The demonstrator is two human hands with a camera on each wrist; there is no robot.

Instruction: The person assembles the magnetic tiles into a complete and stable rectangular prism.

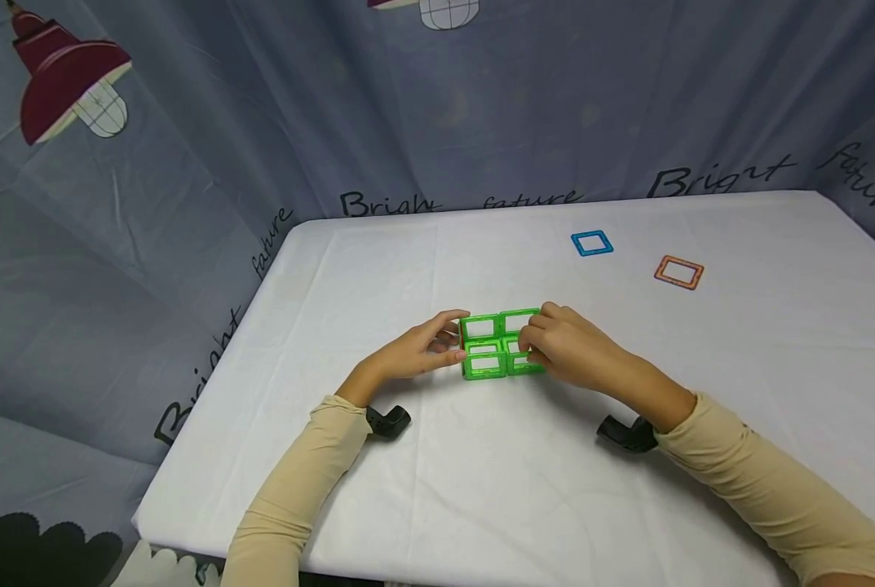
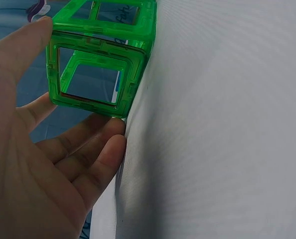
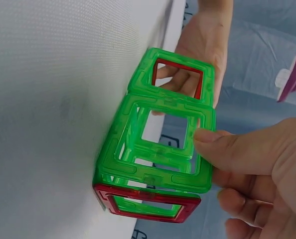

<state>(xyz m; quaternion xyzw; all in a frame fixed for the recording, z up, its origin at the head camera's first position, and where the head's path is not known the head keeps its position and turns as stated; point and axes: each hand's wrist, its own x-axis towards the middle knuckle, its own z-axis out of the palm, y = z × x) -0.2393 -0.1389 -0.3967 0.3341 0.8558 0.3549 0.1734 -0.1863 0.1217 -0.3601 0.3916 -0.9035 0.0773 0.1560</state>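
A white cloth covers the tabletop (image 1: 525, 489), its creases running from the far edge to the near edge. Behind the far edge and along the left edge hangs a grey-blue curtain (image 1: 261, 122) printed with dark script lettering and a dark red lamp (image 1: 70, 77). The light is even and soft.

Head view: you look forward and down on the whole tabletop (image 1: 481, 489) from some way off.
Left wrist view: close, low, along the cloth.
Right wrist view: close, from the opposite side.
Shared: the green block frame (image 1: 497, 344) (image 2: 100, 59) (image 3: 160, 144).
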